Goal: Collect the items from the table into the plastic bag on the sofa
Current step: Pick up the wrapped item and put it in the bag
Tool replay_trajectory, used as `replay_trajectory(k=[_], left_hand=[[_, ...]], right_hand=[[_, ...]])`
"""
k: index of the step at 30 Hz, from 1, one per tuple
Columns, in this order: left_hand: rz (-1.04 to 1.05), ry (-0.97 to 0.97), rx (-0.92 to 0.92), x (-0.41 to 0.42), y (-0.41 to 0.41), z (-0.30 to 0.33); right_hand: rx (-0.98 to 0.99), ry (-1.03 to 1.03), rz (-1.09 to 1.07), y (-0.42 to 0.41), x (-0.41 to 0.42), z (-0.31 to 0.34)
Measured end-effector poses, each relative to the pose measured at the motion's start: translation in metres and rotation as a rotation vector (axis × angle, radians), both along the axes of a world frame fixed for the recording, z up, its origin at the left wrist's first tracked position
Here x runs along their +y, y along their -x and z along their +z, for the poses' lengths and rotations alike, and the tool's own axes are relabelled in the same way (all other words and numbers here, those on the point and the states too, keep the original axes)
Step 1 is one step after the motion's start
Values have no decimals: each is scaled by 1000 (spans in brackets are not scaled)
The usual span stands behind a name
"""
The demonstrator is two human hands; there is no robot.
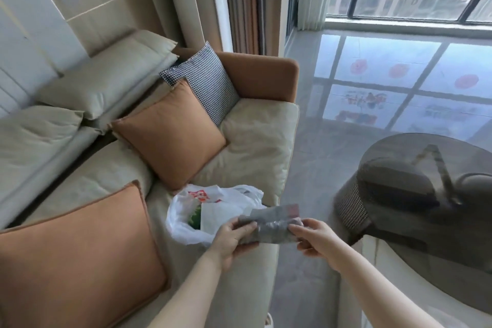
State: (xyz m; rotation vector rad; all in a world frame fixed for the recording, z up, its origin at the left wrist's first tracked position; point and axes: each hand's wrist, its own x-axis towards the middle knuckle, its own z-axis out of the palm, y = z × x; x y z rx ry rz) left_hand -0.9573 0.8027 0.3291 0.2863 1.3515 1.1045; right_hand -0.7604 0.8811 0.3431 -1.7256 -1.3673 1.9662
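Observation:
A white plastic bag (186, 217) with red print lies open on the beige sofa seat (255, 141), near its front edge. Inside it show something green and a white flat packet. Both hands hold a grey packet (274, 224) with a red corner label just above the bag's right side. My left hand (233, 237) grips its left end, thumb on top. My right hand (315, 236) pinches its right end.
Orange cushions (170, 133) and a checked cushion (205, 80) lie on the sofa. A dark round glass table (426, 221) stands at the right, with a stool showing under it. Glossy grey floor (314, 168) runs between sofa and table, toward the window.

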Motion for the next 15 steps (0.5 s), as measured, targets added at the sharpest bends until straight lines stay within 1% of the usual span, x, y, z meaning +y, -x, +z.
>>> replay_trajectory(k=[4,7,11,15], left_hand=[[-6,-21,-28,0,50,-6],[-10,38,71,0,84,-14],[126,147,205,9,125,-38],[318,251,271,23,156,-60]], right_hand=[[-66,44,-25,56,17,-20],[-80,63,-47,94,27,-34],[-80,48,-6,139,34,-53],[-120,60,72,165,40,-71]])
